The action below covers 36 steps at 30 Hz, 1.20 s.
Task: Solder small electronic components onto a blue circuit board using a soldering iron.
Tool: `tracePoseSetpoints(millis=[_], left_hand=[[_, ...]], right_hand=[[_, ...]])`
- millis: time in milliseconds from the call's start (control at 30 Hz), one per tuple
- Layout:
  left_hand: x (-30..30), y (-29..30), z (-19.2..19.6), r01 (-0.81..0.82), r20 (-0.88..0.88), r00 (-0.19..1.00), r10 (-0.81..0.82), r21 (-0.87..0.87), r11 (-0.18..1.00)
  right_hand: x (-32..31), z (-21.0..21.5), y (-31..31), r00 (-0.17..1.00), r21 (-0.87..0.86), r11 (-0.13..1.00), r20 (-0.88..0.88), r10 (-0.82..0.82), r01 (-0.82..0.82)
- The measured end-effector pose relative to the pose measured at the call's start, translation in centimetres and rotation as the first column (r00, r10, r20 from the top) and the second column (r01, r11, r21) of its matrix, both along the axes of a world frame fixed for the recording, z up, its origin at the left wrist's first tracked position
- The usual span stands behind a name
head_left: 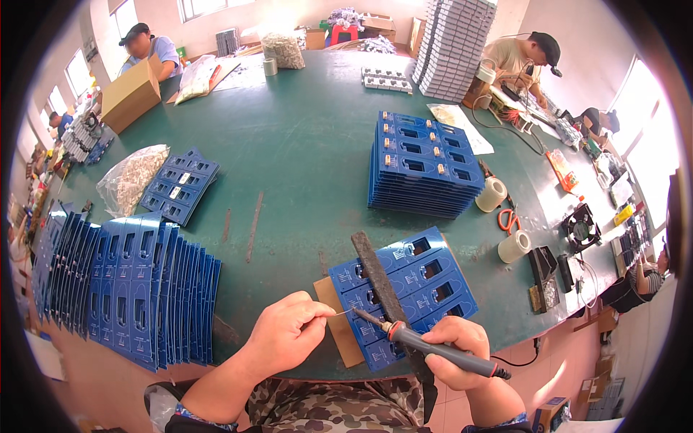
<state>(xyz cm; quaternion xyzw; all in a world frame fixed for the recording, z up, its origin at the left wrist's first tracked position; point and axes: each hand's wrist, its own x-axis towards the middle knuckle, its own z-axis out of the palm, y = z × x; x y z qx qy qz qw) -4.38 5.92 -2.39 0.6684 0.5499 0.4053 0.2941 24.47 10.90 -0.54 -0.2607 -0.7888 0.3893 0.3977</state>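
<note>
In my right hand [462, 353] is a soldering iron [440, 348] with a grey and orange handle, its tip down at a blue circuit board panel [426, 278]. My left hand [292, 328] pinches a thin solder wire [342, 312], whose end meets the board close to the iron's tip. A dark, worn bar [380, 278] lies across the panel, running under the iron. Beneath the panel a piece of brown cardboard [333, 317] sticks out on the left. The exact contact of wire and tip is too small to tell.
Blue panels stand in rows [126, 289] at the left; another stack [422, 169] rises behind my panel. Near the right edge are tape rolls [514, 247], orange-handled scissors [509, 220] and a black fan [581, 227]. A bag of small parts [133, 177] lies far left. Co-workers sit across the table.
</note>
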Motion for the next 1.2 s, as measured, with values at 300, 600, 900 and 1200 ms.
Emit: tracePoseSetpoints(millis=[300, 600, 900, 1200], left_hand=[[0.1, -1.9, 0.9, 0.007, -0.039, 0.999, -0.007, -0.001, 1.0], [0.9, -2.1, 0.7, 0.028, -0.059, 0.998, -0.026, 0.033, 0.999], [1.5, -1.8, 0.4, 0.041, -0.056, 0.998, -0.039, 0.032, 0.999], [1.9, -1.6, 0.6, 0.047, -0.072, 0.996, -0.047, -0.008, 0.999]], right_hand=[[2.1, 0.2, -1.3, 0.988, -0.06, 0.995, -0.129, -0.083, 0.076], [1.9, -0.3, -1.9, 0.998, 0.022, 0.999, -0.054, -0.027, 0.028], [1.9, -0.5, -2.1, 0.999, -0.015, 1.0, -0.03, -0.011, 0.01], [2.0, -0.4, -2.1, 1.0, 0.023, 1.0, -0.024, -0.002, 0.003]])
